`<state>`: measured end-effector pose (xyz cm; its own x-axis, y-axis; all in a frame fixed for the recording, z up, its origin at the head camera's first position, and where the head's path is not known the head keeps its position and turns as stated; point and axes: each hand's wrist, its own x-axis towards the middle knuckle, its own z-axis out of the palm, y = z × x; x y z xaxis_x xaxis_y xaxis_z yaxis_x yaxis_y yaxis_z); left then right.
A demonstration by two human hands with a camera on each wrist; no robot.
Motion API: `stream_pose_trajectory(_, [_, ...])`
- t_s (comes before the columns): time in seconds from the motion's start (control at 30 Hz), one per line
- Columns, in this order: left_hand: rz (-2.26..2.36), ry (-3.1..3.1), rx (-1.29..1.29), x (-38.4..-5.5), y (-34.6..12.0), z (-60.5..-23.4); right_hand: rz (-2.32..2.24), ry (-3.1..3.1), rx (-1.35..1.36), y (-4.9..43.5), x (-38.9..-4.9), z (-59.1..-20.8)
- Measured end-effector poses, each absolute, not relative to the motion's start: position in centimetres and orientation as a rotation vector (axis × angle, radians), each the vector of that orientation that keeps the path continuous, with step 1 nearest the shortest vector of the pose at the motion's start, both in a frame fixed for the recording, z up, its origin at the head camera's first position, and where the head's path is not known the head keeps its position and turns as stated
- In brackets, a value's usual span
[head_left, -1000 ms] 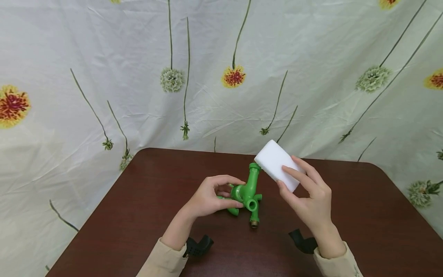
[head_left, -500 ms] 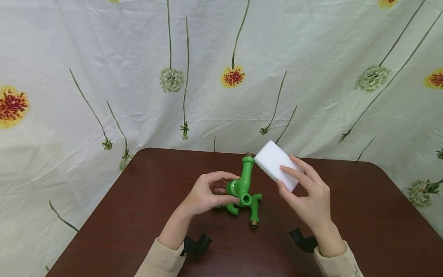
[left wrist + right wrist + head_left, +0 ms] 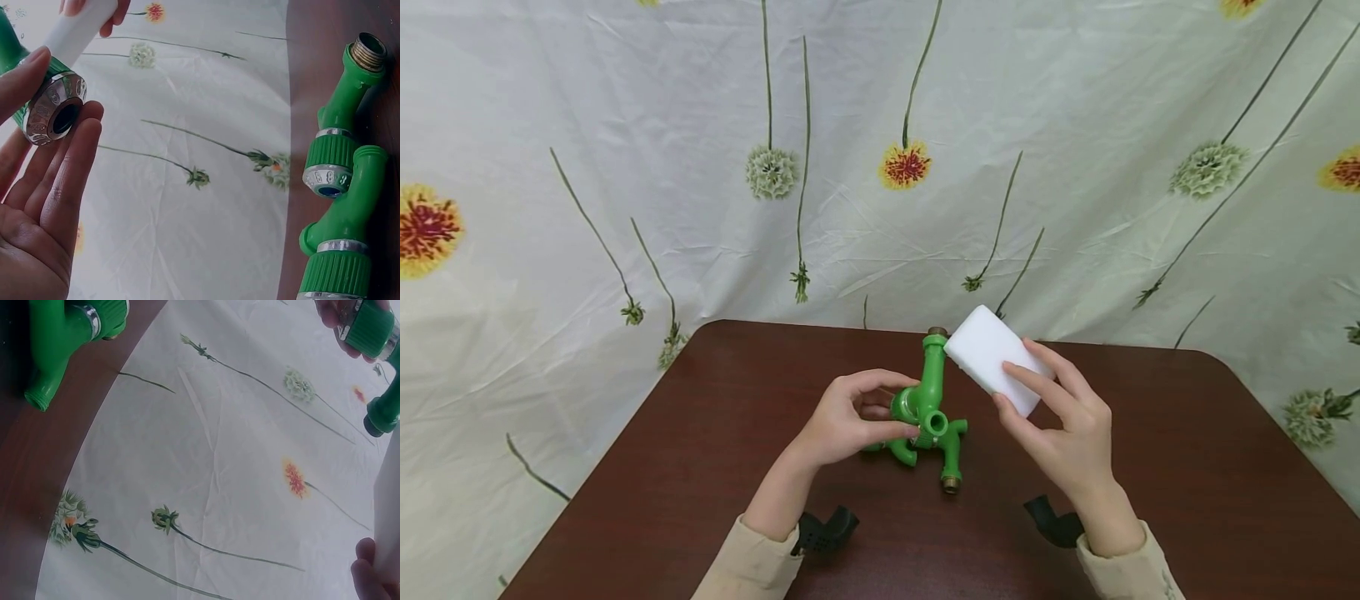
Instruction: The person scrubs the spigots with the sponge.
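Observation:
My left hand grips a green plastic tap by its ribbed, chrome-ringed end, fingers and thumb on either side. The tap's threaded brass end points away from me and its open spout faces me. My right hand pinches a white sponge between thumb and fingers. The sponge's left corner lies right beside the tap's upper pipe; whether they touch, I cannot tell. In the left wrist view, the chrome ring shows between thumb and fingers, with the white sponge behind it.
Below the held tap, more green taps lie on the dark brown table; one tap shows its brass end toward me. The left wrist view shows two taps, an upper tap and a lower tap. A flowered cloth hangs behind the table.
My left hand has shifted slightly left and up with the tap, whose brass end now shows past the sponge. My right hand has moved slightly left with the sponge.

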<state>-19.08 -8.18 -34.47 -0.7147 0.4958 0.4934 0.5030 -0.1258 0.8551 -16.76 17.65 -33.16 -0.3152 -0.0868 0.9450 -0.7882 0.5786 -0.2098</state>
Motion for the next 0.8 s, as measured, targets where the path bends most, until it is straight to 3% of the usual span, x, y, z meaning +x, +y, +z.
stream_pose_trajectory(0.8, [-2.053, -2.062, -1.138, -19.17, -8.19, -34.66, 0.848, -1.837, 0.704, 17.57, -16.63, -33.32])
